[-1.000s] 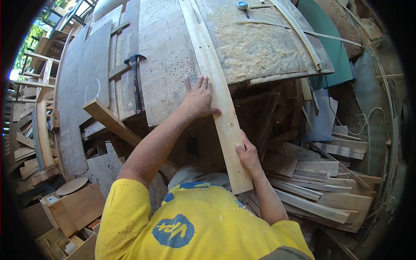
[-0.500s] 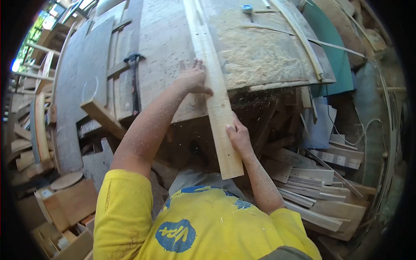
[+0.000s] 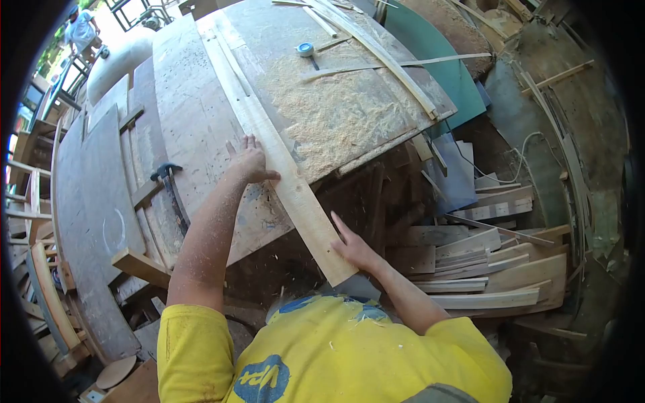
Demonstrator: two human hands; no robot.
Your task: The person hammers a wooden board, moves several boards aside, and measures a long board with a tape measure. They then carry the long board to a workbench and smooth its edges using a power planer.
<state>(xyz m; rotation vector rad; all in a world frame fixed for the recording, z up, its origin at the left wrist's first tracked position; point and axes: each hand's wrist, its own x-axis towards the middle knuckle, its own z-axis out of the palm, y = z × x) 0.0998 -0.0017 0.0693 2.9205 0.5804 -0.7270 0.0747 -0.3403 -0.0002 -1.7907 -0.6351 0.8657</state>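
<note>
A long pale plank [image 3: 301, 201] lies across the worktable [image 3: 195, 121], its near end sticking out past the table edge towards my body. My left hand [image 3: 250, 164] rests at the plank's left edge, fingers spread on the tabletop and thumb reaching onto the wood. Beside the right edge near the overhanging end is my right hand [image 3: 356, 250], its forefinger stretched out and its thumb at the plank's edge. Whether its other fingers touch the underside is hidden.
Sawdust [image 3: 336, 111] covers the table's right part, near a blue tape measure [image 3: 306, 50] and thin strips [image 3: 376, 50]. A hammer [image 3: 171, 195] lies left. Offcuts [image 3: 490, 269] are stacked at lower right. A person [image 3: 82, 32] is far off at upper left.
The view has turned, so table and plank appear slanted further left. My right hand has loosened from around the plank and its fingers have opened. My left hand stays by the plank.
</note>
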